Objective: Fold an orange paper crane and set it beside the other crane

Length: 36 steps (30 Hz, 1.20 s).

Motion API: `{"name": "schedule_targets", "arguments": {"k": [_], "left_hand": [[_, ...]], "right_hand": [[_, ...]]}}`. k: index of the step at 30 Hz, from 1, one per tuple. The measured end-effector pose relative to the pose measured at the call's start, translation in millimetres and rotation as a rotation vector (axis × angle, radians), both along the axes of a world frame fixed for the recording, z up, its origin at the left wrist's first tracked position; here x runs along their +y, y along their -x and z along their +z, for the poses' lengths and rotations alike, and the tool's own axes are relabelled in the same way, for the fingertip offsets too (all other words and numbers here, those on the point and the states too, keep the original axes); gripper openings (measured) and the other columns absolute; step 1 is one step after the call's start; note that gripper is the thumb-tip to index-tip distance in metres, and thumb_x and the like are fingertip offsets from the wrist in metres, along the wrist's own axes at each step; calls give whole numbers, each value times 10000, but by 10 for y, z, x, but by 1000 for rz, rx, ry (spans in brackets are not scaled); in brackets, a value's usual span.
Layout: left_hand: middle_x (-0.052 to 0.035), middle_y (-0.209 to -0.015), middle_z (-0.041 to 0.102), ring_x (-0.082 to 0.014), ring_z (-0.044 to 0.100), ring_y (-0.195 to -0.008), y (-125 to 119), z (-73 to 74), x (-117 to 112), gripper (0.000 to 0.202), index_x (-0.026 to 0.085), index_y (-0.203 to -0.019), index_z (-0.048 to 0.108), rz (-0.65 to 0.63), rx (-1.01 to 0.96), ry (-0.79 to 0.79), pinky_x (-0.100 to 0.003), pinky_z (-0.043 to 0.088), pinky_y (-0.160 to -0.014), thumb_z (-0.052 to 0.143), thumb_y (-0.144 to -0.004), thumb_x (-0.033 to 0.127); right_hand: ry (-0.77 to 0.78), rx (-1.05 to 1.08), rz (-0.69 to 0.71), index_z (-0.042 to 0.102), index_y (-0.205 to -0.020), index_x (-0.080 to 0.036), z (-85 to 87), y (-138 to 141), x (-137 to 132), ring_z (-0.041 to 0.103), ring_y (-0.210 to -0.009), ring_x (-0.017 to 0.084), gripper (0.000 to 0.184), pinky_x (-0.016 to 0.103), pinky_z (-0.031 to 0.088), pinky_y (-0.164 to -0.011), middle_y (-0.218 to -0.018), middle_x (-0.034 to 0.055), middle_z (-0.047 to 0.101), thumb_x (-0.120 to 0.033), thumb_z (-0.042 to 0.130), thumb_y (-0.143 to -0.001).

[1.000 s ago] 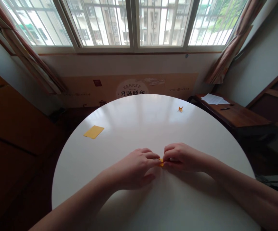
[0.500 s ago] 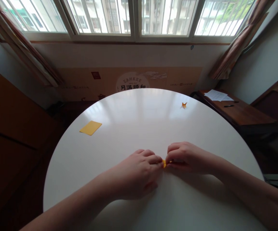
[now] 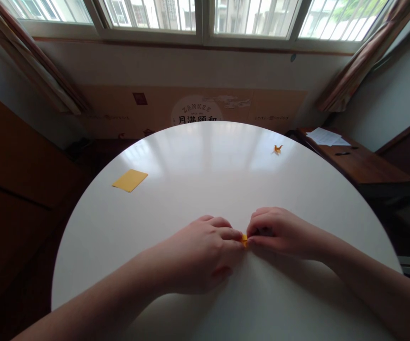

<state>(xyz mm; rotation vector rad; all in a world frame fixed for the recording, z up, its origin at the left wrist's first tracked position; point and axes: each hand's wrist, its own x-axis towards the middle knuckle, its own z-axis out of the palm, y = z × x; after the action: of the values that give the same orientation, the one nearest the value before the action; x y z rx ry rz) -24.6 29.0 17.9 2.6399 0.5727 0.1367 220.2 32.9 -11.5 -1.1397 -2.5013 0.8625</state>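
Head view: small folded yellow paper [image 3: 244, 240] lies between the hands [image 3: 205, 255] [image 3: 285, 231], both grasping it.

So the table [image 3: 190, 189] is a big white one with a rounded edge, pretty glossy, with window light streaking across the top of it and softer shadows lower down. It runs off the bottom of the frame. Left of center there's a flat yellow sheet [image 3: 130, 180], four-sided, sitting kinda skewed. Upper right, near the far rim, is a tiny orange-yellow folded bird [image 3: 277, 149]. Below center, slightly right, there's a little folded yellow piece [image 3: 244, 240], mostly covered up.
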Motion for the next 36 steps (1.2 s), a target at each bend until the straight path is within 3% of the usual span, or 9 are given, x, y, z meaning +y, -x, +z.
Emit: {"name": "schedule_targets", "arguments": {"k": [10, 16, 22, 31, 36], "left_hand": [[45, -1167, 710, -212, 600, -1119, -1, -21, 5, 181, 275, -999, 662, -2, 15, 16, -345, 405, -1057, 661, -835, 199], [25, -1197, 707, -221, 591, -1158, 5, -60, -3, 427, 293, -1236, 612, 33, 6, 15, -369, 401, -1068, 684, -822, 216], [-9, -1257, 674, -254, 560, -1179, -7, -60, 7, 424, 265, -1289, 589, 0, 32, -13, -415, 375, -1091, 623, -866, 258], [-6, -1243, 676, -231, 567, -1171, -19, -36, 7, 366, 254, -1233, 616, 2, 58, -25, -382, 391, -1079, 623, -867, 258], [-9, -1230, 683, -232, 575, -1160, -23, -41, 12, 384, 265, -1256, 610, 0, 61, -40, -379, 404, -1064, 613, -871, 259]], "right_hand": [[-1, -58, -56, 703, -789, -224, 8, 61, -50, 640, -772, 170, 89, 259, 446, -680, -793, 9, 715, -219, 650, -860], [17, -84, -128, 703, -754, -222, 28, 90, -57, 630, -727, 155, 91, 258, 437, -657, -791, 1, 709, -225, 673, -839], [27, -82, -142, 700, -785, -221, 28, 104, -37, 621, -742, 137, 66, 244, 433, -679, -813, -19, 701, -215, 672, -844], [11, 68, 146, 738, -938, -237, 6, -124, 52, 623, -770, 105, 92, 199, 441, -694, -911, 1, 682, -198, 670, -889], [-94, 45, 174, 755, -907, -246, -49, -135, 55, 604, -725, 113, 131, 220, 422, -669, -855, 3, 686, -189, 637, -912]]}}
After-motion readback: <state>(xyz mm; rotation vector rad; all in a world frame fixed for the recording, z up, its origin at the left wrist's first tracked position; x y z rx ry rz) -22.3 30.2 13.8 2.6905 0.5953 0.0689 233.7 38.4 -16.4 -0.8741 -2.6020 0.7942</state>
